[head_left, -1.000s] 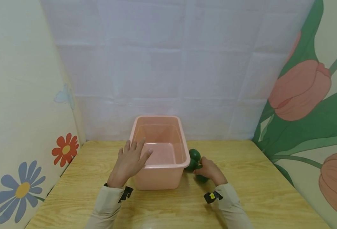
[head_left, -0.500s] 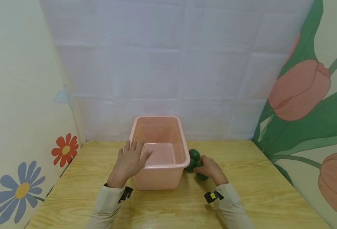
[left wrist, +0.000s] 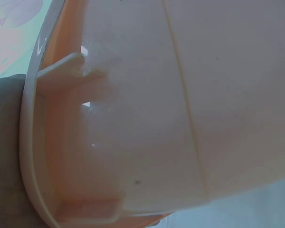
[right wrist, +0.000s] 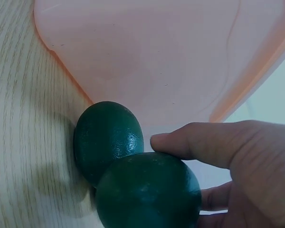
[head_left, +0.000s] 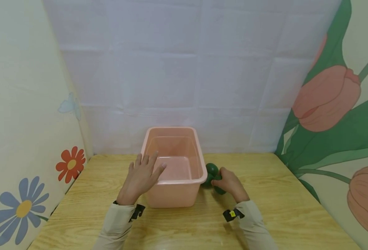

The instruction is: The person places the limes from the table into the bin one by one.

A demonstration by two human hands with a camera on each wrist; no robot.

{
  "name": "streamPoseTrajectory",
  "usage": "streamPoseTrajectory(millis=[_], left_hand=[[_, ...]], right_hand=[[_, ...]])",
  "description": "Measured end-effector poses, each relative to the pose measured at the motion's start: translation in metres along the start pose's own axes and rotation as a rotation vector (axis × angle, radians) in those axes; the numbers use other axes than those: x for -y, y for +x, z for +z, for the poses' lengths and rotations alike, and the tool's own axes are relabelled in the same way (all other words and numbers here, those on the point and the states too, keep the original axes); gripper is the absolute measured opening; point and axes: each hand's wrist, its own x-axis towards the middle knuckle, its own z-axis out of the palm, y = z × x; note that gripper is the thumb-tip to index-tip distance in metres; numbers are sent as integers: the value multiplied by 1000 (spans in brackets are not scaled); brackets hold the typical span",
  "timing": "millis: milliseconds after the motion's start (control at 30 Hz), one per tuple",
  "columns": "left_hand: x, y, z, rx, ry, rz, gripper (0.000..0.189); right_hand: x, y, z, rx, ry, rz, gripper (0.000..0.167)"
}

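The right hand (head_left: 232,184) grips the nearest green oval (head_left: 219,189), its thumb on the upper side and fingers on the far side; in the right wrist view the oval overlaps a second one. Whether the held oval is off the table cannot be told. From it, the second green oval (head_left: 207,180) sits at ten o'clock, just beside the tub wall, and the third green oval (head_left: 212,169) at eleven o'clock. All three ovals are outside the pink tub (head_left: 172,194), off its four o'clock side; the tub stands upright, its mouth up and its pale inner floor in view.

At the tub's eight o'clock corner, the left hand (head_left: 140,178) lies over the rim with straight, spread fingers, gripping nothing; whether its palm bears on the rim is unclear.

Against the frame from a second ago, the held oval and the right hand's fingertips have shifted slightly toward twelve o'clock; the left hand, the tub and the other two ovals look unmoved.

Under everything is the wood-grain table (head_left: 109,215), with white cloth (head_left: 168,69) at twelve o'clock beyond it.
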Motion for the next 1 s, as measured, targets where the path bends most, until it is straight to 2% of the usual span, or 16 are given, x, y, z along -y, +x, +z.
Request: streamPoseTrajectory(millis=[233,467,667,1000], left_hand=[[2,0,2,-9,7,8,68],[2,0,2,-14,16,12,68],[2,1,2,-10,25,11,70],[2,1,2,-18,20,12,69]], right_hand=[[0,2,1,-13,3,22,41],[1,6,2,-52,12,0,49],[2,8,3,-111,27,-41,46],[6,7,2,-153,49,-74,47]])
